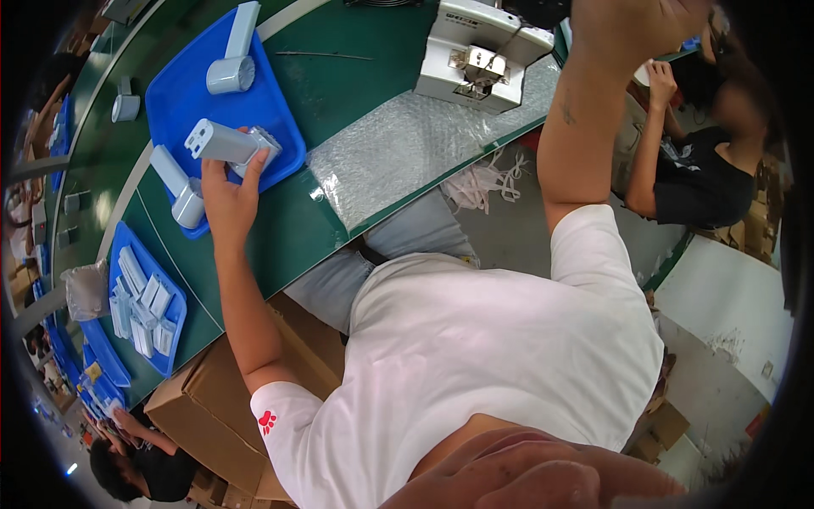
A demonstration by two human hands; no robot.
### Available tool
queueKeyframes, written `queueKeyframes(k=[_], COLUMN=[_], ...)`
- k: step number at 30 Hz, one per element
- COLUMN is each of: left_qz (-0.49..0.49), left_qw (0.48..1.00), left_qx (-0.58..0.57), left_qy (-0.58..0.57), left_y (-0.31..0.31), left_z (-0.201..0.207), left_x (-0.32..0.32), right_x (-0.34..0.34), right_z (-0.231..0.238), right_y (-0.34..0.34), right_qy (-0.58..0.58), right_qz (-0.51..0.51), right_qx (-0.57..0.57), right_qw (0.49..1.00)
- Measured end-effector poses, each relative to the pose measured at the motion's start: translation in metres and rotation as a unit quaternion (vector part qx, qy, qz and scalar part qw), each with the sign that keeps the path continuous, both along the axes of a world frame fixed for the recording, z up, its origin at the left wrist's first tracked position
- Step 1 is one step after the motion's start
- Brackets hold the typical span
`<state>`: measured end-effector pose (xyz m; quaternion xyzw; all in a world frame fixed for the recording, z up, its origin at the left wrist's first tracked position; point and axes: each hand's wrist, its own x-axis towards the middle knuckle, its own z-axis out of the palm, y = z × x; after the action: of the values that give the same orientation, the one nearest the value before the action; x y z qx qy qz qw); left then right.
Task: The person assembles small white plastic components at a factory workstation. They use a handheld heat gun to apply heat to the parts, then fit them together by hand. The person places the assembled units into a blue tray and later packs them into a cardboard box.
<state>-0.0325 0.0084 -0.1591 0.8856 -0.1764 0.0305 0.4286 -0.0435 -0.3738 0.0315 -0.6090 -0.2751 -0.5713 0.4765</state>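
My left hand (pixel 232 193) is closed around a pale blue device (pixel 222 142) with a blocky body and openings in its end. A wider end, seemingly in clear wrap, shows behind my fingers. It is held over a blue tray (pixel 180 97). On the tray's far side lies a similar device (pixel 231 75) with a round head and a flat handle. Another such device (pixel 188 204) rests at the near left edge of the tray. My right hand (pixel 632 30) is raised at the top right, beyond the white machine (pixel 462 59); its fingers are cut off by the picture's edge.
A sheet of bubble wrap (pixel 381 161) covers the green table's (pixel 280 229) front right. At the left, a second blue tray (pixel 176 327) holds several pale blue pieces (pixel 144 305). A cardboard box (pixel 229 399) stands below the table edge. A co-worker (pixel 699 174) sits at the right.
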Motion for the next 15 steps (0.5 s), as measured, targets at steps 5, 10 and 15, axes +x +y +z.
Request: queueKeyframes(k=[5,10,15], left_qz=[-0.043,-0.077,-0.071], left_qw=[0.997,0.99,0.987], left_qx=[-0.06,-0.114,-0.137], left_qy=[-0.007,-0.039,-0.054], left_y=[-0.043,-0.108,-0.148], left_z=[0.024,0.013,-0.012], left_x=[-0.023,-0.053,-0.064], right_x=[0.0,-0.02,-0.051], right_z=[-0.012,-0.022,-0.025], right_y=[0.001,0.023,-0.018], right_qy=[-0.007,0.084,0.206], right_qz=[0.008,0.173,0.401], right_qx=[-0.003,0.192,0.25], right_qw=[1.0,0.962,0.857])
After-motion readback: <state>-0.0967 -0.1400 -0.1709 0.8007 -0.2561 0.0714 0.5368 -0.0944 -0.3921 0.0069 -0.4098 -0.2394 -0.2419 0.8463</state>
